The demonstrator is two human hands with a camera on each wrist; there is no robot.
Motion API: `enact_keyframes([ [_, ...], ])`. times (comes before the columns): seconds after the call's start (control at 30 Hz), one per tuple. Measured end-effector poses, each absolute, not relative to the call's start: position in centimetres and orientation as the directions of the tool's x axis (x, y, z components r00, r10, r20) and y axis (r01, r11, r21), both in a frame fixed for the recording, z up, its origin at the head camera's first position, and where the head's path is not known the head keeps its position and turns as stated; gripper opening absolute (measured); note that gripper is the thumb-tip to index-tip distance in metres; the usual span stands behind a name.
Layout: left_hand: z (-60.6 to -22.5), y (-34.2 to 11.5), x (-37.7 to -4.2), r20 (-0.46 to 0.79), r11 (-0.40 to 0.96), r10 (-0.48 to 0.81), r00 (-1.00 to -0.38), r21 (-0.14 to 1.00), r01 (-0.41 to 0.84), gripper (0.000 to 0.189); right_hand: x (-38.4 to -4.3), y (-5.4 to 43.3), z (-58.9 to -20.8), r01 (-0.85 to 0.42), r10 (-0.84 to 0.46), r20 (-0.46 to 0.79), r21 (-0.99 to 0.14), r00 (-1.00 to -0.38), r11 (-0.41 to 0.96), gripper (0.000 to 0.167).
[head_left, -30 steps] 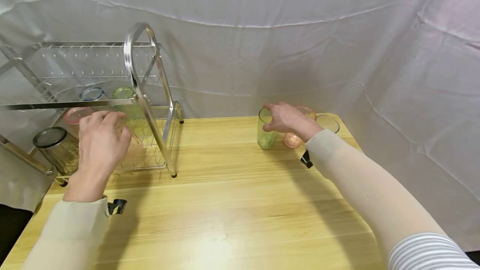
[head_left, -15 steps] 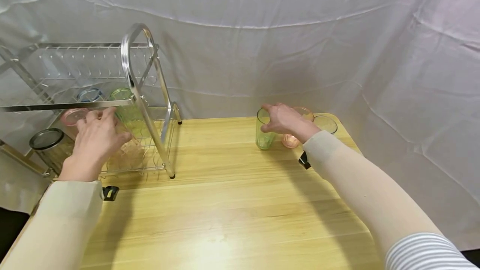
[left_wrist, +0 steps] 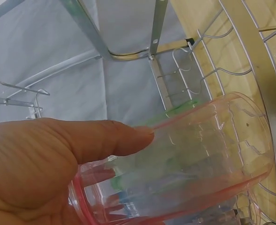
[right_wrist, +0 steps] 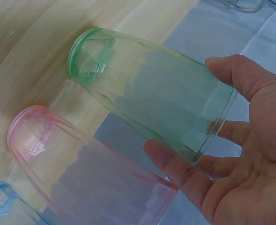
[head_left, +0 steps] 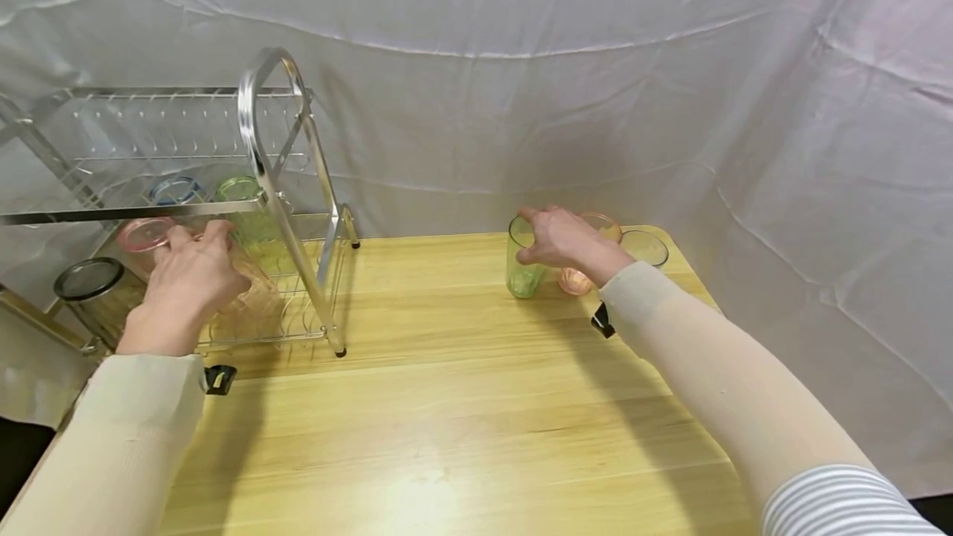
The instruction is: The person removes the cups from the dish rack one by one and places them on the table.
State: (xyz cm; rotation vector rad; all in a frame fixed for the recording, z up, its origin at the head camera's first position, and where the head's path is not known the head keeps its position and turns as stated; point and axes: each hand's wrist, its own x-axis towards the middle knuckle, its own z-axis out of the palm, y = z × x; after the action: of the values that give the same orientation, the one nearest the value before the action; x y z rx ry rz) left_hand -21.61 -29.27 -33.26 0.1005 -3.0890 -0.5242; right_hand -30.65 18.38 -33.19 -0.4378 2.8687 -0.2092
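Note:
On the left, my left hand (head_left: 189, 279) holds a pale pink-orange drinking glass (head_left: 253, 304) inside the lower level of a metal dish rack (head_left: 301, 259). In the left wrist view, the thumb lies along the side of this glass (left_wrist: 198, 154), and the other fingers are mostly hidden behind it. Over on the right, my right hand (head_left: 562, 238) grips a green glass (head_left: 524, 275) near its rim, thumb on one side and fingers on the other. The green glass (right_wrist: 161, 89) stands upright on the table, close beside a pink-orange glass (right_wrist: 95, 173).
Several other glasses stand in the rack: a dark one (head_left: 97, 288), a pink one (head_left: 141, 242), a blue-rimmed one (head_left: 176, 190) and a green one (head_left: 256, 226). A blue glass (right_wrist: 6, 204) stands beyond the pink-orange one. Grey cloth (head_left: 447, 106) hangs behind the wooden table (head_left: 447, 370).
My left hand has moved a little forward and left, deeper into the rack with the glass. The right hand keeps its hold on the green glass. The head view has shifted slightly.

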Motion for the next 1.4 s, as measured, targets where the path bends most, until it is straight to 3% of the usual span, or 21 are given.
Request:
enact_keyframes([
  [0.23,-33.2,-29.5,-21.1,-0.004,0.935,-0.068,-0.998,0.348,-0.065,0.051,-30.6,18.4,-33.4,-0.265,-0.3,-0.209,-0.18,-0.931,0.947,0.09],
  [0.47,-33.1,-29.0,-20.0,0.004,0.925,-0.133,-0.991,0.36,-0.122,0.068,-30.7,18.4,-33.4,-0.258,-0.294,-0.214,-0.182,-0.932,0.949,0.09],
  [0.9,-31.8,-27.2,-16.3,0.097,0.894,-0.226,-0.969,0.416,-0.167,0.076,-30.0,18.6,-32.9,-0.221,-0.251,-0.176,-0.176,-0.952,0.959,0.098],
  [1.4,-29.2,-25.2,-11.5,0.103,0.927,-0.166,-0.981,0.356,-0.12,0.07,-27.3,18.6,-31.6,-0.313,-0.311,0.034,-0.162,-0.95,0.936,0.076],
])
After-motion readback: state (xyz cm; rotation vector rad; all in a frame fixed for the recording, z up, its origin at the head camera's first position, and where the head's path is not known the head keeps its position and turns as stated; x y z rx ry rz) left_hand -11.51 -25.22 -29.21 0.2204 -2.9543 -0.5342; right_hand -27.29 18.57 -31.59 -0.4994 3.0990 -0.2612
